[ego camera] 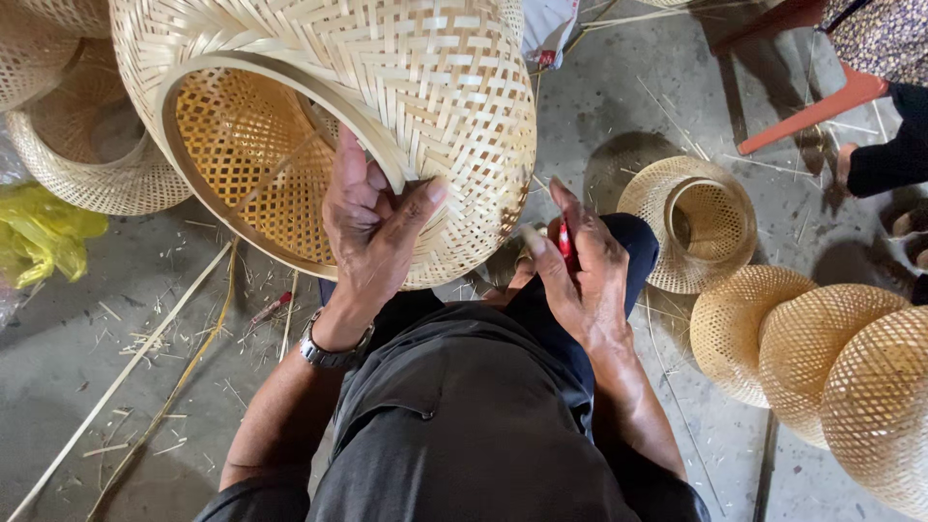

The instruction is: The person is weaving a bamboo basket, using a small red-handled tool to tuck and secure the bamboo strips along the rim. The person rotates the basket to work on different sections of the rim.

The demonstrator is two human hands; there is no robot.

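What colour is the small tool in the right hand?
Red; the small tool shows in the head view, inside the right hand.

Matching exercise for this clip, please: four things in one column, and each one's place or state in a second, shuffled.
Things:
1. left hand
2. right hand
3. yellow bag
4. wristwatch

Places or states:
A. on the left wrist
B. on the floor at the far left
C. gripping the big woven basket's rim
D. closed on a red tool

Pairs: 1-C, 2-D, 3-B, 4-A
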